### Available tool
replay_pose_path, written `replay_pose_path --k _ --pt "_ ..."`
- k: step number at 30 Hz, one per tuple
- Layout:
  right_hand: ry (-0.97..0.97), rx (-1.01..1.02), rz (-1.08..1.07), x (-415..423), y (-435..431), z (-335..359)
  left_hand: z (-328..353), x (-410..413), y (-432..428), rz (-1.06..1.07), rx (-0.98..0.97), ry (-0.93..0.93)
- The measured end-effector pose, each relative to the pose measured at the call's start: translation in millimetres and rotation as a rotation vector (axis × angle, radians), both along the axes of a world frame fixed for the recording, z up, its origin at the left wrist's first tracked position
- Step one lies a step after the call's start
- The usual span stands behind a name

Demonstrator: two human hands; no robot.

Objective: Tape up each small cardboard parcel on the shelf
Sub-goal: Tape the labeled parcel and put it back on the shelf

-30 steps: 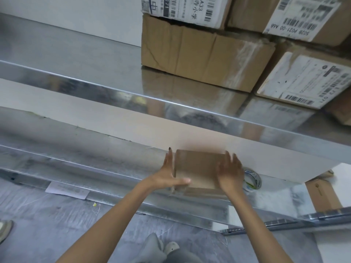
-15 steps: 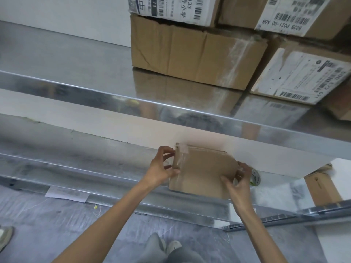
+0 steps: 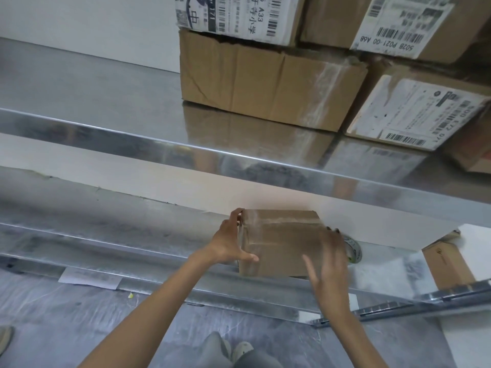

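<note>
The small parcel (image 3: 279, 243) sits on the lower steel shelf (image 3: 106, 235). The left hand (image 3: 228, 244) presses flat against its left side; the right hand (image 3: 328, 264), blurred, seems spread open over its front, gripping nothing.

small parcel (image 3: 279, 243): plain brown cardboard, a glossy clear tape band across its top
shelf (image 3: 106, 134): silvery grey metal, streaky reflections
big cartons (image 3: 265, 81): tan brown, creased
labels (image 3: 414, 115): white with black barcodes and print
tape roll (image 3: 354, 248): greyish clear with a touch of green
floor (image 3: 66, 328): mottled grey
shoes (image 3: 240, 350): off-white
wall (image 3: 79, 25): white
</note>
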State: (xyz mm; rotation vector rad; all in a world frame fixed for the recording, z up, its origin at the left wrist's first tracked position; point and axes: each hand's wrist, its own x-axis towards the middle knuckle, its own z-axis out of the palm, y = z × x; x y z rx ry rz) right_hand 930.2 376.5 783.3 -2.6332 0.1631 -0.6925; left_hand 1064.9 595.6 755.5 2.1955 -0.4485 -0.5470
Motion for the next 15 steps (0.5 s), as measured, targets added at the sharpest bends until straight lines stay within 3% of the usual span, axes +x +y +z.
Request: replay_pose_path --k 2,4,10,15 --pt "0.023 -0.311 0.205 6.3 29.7 4.8 0.3 2.0 0.0 -0.023 -0.009 -0.009" --pt "0.106 -0.470 0.292 15.7 56.5 2.2 0.5 4.5 2.0 -0.050 0.005 -0.034" --pt "0.391 -0.582 0.202 31.7 80.4 7.3 9.0 0.1 -3.2 -0.097 0.173 -0.107" --pt "0.594 -0.601 0.212 60.1 86.6 34.6 11.4 -4.9 -5.7 -0.121 0.191 -0.158"
